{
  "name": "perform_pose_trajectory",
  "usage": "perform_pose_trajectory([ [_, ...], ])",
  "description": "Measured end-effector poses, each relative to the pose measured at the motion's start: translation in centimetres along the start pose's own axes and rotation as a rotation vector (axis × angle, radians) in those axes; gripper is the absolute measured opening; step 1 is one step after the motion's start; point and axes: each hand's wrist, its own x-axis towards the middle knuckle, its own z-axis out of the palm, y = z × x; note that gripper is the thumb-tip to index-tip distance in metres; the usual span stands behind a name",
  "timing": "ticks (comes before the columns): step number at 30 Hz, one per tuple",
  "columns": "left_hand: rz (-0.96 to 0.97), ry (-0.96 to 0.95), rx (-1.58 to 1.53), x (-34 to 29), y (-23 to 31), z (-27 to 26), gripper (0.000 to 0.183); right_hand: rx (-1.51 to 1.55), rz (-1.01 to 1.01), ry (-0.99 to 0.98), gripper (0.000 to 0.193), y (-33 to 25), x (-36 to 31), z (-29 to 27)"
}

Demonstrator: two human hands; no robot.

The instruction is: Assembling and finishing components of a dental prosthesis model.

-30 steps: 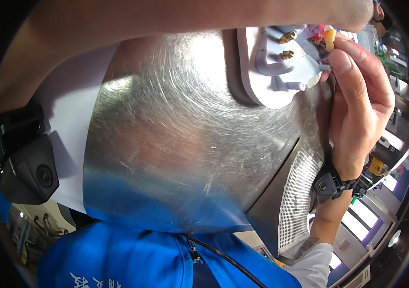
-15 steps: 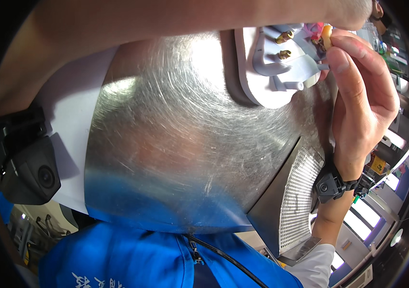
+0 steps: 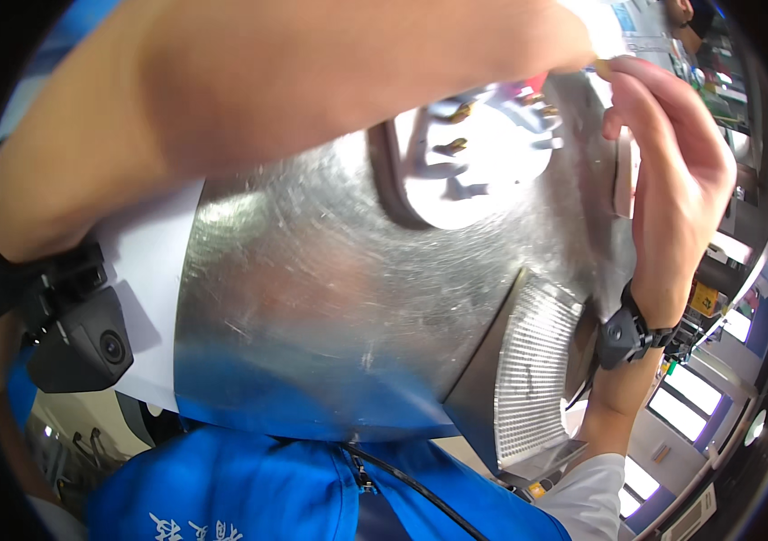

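My right hand [image 3: 677, 149] is raised at the upper right, thumb and forefinger pinched on a small yellowish piece [image 3: 602, 68] whose kind I cannot make out. My left forearm [image 3: 312, 90] crosses the top of the view, and my left hand [image 3: 573, 41] ends close to that pinch, its fingers hidden. Below the left forearm lies a white plastic housing [image 3: 456, 203] with brass-coloured pins [image 3: 456, 146] and a bit of red material [image 3: 535, 84] at its far side. Neither hand visibly touches the housing, which is partly covered by the forearm and blurred.
A scratched metal work surface [image 3: 312, 298] spreads beneath, with a perforated metal tray [image 3: 537, 379] at its near right edge. White paper [image 3: 154, 298] lies at left. Small black cameras [image 3: 86, 347] are strapped to both wrists. Another person [image 3: 683, 13] shows at the far upper right.
My right hand has moved off the housing with the yellowish piece. The left forearm has come lower and covers more. In the view, the housing sits farther left and lower.
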Motion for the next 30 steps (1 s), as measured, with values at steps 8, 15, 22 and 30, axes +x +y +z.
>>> perform_pose_trajectory([
  [8, -0.031, -0.109, 0.214, 1.2, 3.9, 0.0, 0.015, -0.552, -0.017, -0.097, 0.021, -0.5, 4.8, -0.2],
  [15, 0.020, -0.107, 0.234, 1.5, 3.7, 0.1, 0.017, -0.518, -0.352, -0.206, 0.023, -0.6, 5.5, 1.5],
  [22, -0.077, -0.124, 0.116, 1.5, 4.5, -0.3, 0.010, 0.078, -0.021, -0.233, 0.026, -2.1, 2.6, 0.3],
  [30, 0.039, -0.144, 0.162, 1.3, 4.3, -1.0, 0.019, 0.558, 0.164, -0.300, 0.019, -1.0, -1.4, 0.0],
])
